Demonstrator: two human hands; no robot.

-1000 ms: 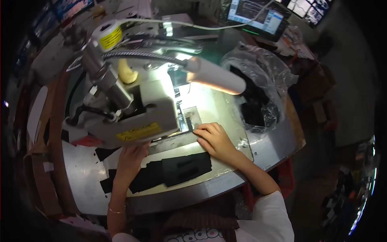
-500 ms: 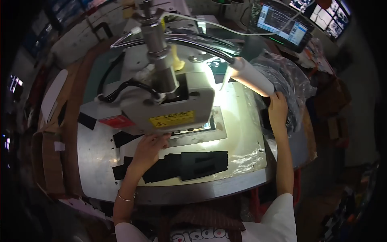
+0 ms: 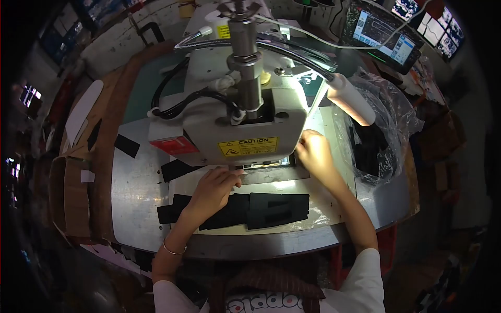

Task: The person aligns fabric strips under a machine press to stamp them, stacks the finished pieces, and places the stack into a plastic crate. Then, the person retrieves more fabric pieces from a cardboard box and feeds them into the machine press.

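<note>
A grey machine head with a yellow caution label point(image 3: 248, 147) stands over a metal plate point(image 3: 276, 175). My left hand point(image 3: 215, 189) is at the plate's left end, its fingers pressed together beside the machine's lower edge; whatever they hold is too small to make out. My right hand point(image 3: 315, 152) is at the right side of the machine head, fingers curled, their tips partly hidden behind it. Overlapping black fabric pieces point(image 3: 277, 209) lie in front of the plate, partly behind my left forearm. Another black piece point(image 3: 177, 169) lies left of my left hand.
A white lamp point(image 3: 350, 99) on a flexible arm hangs at the right. Below it lies a clear plastic bag point(image 3: 399, 125) with black material. A screen point(image 3: 383, 37) stands at the back right. Cardboard point(image 3: 78, 201) is at the left edge, and a small black piece point(image 3: 127, 146) lies nearby.
The view has shifted. My right hand went from the plate to the lamp, then came back beside the machine head. My left hand has stayed near the plate's left end.
</note>
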